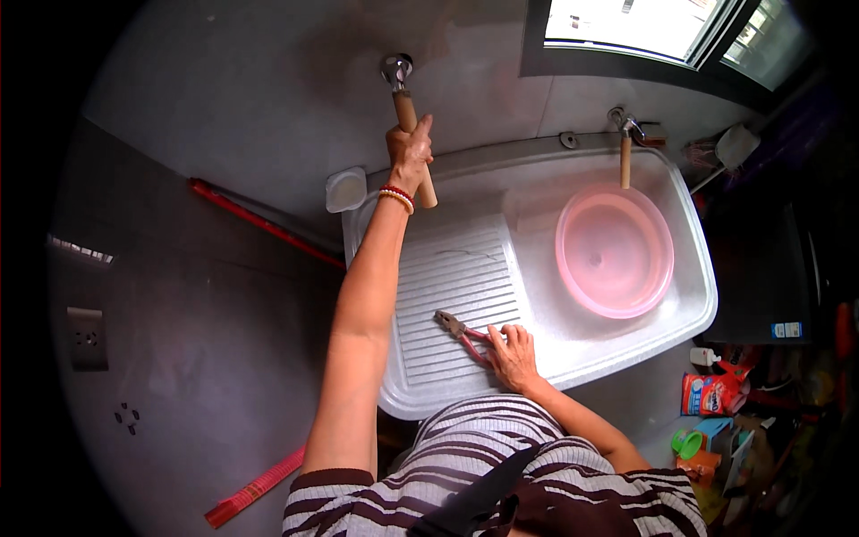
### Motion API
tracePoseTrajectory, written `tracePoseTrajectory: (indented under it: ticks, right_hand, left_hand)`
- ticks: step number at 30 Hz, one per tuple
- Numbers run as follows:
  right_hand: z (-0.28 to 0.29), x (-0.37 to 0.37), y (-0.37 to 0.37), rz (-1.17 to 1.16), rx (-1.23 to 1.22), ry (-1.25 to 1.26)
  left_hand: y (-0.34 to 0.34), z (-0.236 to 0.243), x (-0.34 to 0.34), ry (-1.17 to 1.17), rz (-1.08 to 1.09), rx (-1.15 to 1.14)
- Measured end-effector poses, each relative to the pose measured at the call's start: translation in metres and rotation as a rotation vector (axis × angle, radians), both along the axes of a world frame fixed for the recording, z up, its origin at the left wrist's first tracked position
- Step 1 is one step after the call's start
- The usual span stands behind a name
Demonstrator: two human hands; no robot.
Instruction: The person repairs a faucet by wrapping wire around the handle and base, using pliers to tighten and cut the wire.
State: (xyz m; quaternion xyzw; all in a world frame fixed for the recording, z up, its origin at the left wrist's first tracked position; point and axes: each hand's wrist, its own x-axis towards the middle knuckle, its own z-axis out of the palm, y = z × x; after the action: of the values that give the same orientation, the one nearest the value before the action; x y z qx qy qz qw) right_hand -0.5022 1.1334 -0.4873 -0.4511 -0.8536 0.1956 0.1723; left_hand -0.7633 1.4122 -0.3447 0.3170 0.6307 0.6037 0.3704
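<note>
My left hand (411, 154) is wrapped around a tan tube (406, 115) that hangs from a chrome tap (396, 70) on the wall. The tube's lower end sticks out below my fist, above the sink's far left side. On the ridged washboard (465, 268) of the white laundry sink (546, 380) lies a pair of pliers (465, 336) with red handles. My right hand (514, 358) is closed at the handle ends, by the near edge; the jaws point away to the left.
A pink basin (615, 255) sits in the sink's right half, under a second tap (626, 123) with a similar tan tube. A white plastic tub (345, 190) is beside the sink's far left corner. Red poles (259, 219) lean at left; packages (710, 394) crowd the right.
</note>
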Motion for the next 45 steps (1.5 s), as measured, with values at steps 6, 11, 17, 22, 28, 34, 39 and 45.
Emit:
tracePoseTrajectory:
  ticks: [6,11,17,22,28,34,39,45]
  right_hand:
    - [0.001,0.001,0.003,0.001,0.002,-0.026]
    - [0.015,-0.006,0.017,-0.085,0.042,0.099]
    - [0.073,-0.046,0.147,-0.085,0.088,0.318]
    - [0.136,-0.132,0.264,0.171,-0.275,0.703]
    - [0.148,-0.188,0.326,0.422,-1.276,1.029]
    - [0.171,-0.203,0.307,0.128,-1.255,0.977]
    - [0.175,-0.205,0.302,-0.081,-1.053,0.887]
    - [0.172,-0.212,0.304,-0.161,-0.92,0.868]
  left_hand:
    - [-0.01,0.016,-0.004,0.101,-0.1,0.092]
    - [-0.026,0.027,-0.02,0.271,-0.035,0.278]
    - [-0.114,-0.034,-0.058,0.33,-0.003,0.181]
    - [-0.217,-0.148,-0.111,1.049,0.213,-0.347]
    - [-0.235,-0.152,-0.074,0.832,0.141,-0.684]
    - [-0.239,-0.159,-0.075,0.838,0.181,-0.784]
    - [-0.239,-0.154,-0.071,0.806,0.159,-0.776]
    - [-0.236,-0.151,-0.073,0.828,0.151,-0.766]
